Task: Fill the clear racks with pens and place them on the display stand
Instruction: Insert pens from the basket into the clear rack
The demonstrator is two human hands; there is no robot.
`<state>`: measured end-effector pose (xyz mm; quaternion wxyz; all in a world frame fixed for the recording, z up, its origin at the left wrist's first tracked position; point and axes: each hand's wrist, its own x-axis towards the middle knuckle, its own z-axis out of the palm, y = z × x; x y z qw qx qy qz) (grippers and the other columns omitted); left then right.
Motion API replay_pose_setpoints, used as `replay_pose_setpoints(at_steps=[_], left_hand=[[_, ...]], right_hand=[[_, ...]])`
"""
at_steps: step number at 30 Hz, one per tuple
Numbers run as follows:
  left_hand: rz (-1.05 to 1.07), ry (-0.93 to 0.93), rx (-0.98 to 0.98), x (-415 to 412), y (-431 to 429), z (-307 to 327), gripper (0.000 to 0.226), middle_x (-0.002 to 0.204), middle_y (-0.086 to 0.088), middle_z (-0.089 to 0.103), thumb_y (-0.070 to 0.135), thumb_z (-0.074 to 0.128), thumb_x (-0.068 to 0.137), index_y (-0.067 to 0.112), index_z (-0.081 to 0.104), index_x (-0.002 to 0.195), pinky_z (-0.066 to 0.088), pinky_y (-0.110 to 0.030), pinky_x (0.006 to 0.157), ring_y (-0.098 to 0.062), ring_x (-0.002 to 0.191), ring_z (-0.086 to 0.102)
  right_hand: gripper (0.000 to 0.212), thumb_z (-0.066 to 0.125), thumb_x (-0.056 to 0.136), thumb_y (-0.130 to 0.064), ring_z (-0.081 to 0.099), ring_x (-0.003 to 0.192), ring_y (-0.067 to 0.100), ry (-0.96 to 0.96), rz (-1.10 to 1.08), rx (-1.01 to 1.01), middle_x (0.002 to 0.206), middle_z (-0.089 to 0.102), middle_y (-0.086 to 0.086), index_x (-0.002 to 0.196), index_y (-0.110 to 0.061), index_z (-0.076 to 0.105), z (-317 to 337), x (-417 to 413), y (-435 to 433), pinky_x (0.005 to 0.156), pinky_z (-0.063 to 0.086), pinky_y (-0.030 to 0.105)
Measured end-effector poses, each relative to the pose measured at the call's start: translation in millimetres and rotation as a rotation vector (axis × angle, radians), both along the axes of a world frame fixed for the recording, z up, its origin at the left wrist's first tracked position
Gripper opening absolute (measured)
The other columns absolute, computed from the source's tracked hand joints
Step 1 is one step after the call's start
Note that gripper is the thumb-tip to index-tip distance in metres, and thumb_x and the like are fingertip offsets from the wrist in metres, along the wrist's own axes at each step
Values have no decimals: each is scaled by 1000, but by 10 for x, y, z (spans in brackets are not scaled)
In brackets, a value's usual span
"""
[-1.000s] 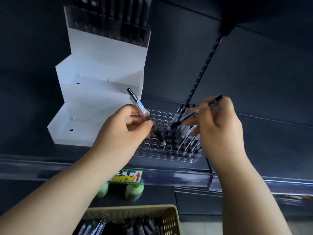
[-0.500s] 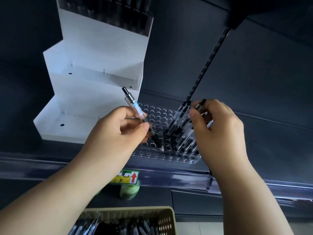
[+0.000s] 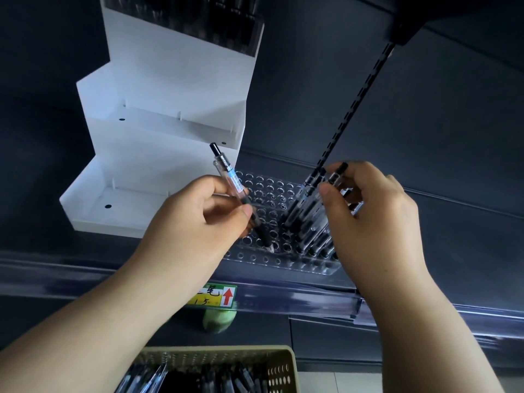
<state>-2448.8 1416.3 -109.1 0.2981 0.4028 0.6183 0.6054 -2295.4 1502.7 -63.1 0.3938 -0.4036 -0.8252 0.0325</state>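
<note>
A clear rack [image 3: 272, 259] full of round holes lies on the dark shelf, its right side holding several upright pens [image 3: 309, 219]. My left hand [image 3: 198, 222] pinches a clear pen [image 3: 241, 197] with a black tip, the tip resting at a hole near the rack's middle. My right hand [image 3: 371, 219] pinches the top of a black-capped pen [image 3: 336, 174] standing among the pens on the right. The white stepped display stand [image 3: 158, 143] rises behind on the left, with a filled rack [image 3: 198, 21] on its top step.
An olive perforated basket [image 3: 280, 373] with several loose pens sits below the shelf edge. A yellow-green price label [image 3: 218, 296] is fixed to the shelf's clear front rail. A black slotted upright [image 3: 354, 103] runs diagonally behind the rack. A green round object [image 3: 218, 319] lies under the shelf.
My right hand brought its pen down from level to upright into the rack's right side. My left hand lowered its pen's tip to a hole. The view moved closer.
</note>
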Motion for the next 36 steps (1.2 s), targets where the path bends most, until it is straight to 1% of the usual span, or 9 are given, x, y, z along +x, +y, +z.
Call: replay_pose_setpoints(at_steps=[8,12,18,21,24,26,28,33,36], left_hand=[[5,11,18,-26,-10,3,21,85,14,73,39,62,71,36,63,91,53,-44,86,-7,79,71],[6,-10,28,-37,0,-3,22,85,13,73,39,62,69,37,63,91,53,-44,86,-10,79,71],[-1,-11,58,1,23,-32,20,85,11,73,38,64,71,34,63,91,53,-45,86,-10,80,71],[-28,91,83,60,71,-3,16,88,17,71,41,64,78,34,63,93,53,-35,84,-2,83,68],[-45,204,122,159,165,41,13,86,21,69,28,65,78,37,62,87,48,-9,76,6,81,64],[-69,296,137,230,224,54,24,83,24,68,21,69,79,43,59,83,43,-1,69,8,79,62],[-96,334,156,279,277,21,29,79,25,67,17,71,79,43,59,82,41,1,67,10,78,62],[-95,432,158,342,420,-162,21,71,32,58,14,73,79,23,70,97,41,2,66,17,72,58],[-115,534,84,358,493,-263,21,77,20,64,21,72,81,24,68,102,47,-9,66,9,68,58]], right_hand=[[35,69,81,-19,50,92,15,-45,-13,-20,83,59,-17,114,-21,58,-72,-32,20,80,42,38],[28,72,77,-11,56,87,24,-36,-10,51,84,69,-6,104,-15,66,-109,-16,38,76,47,45],[15,75,74,-13,59,79,30,-36,-34,163,73,69,0,88,-12,72,-155,-8,70,72,47,43],[14,72,77,-20,59,83,30,-49,-35,158,79,70,2,89,-14,73,-154,6,93,72,47,44],[18,66,80,-25,59,86,29,-11,-31,146,87,70,2,93,-14,73,-126,22,91,75,48,44],[20,63,82,-25,59,85,28,13,-35,143,88,70,2,95,-14,72,-110,39,89,74,48,43],[20,60,84,-26,59,85,27,23,-41,133,88,70,1,96,-15,72,-102,56,89,74,48,43],[20,58,85,-26,58,83,24,32,-41,107,88,69,-1,96,-15,71,-94,101,88,75,48,41],[21,57,85,-27,57,82,22,47,-43,94,87,69,-3,96,-16,71,-91,122,78,75,47,40]])
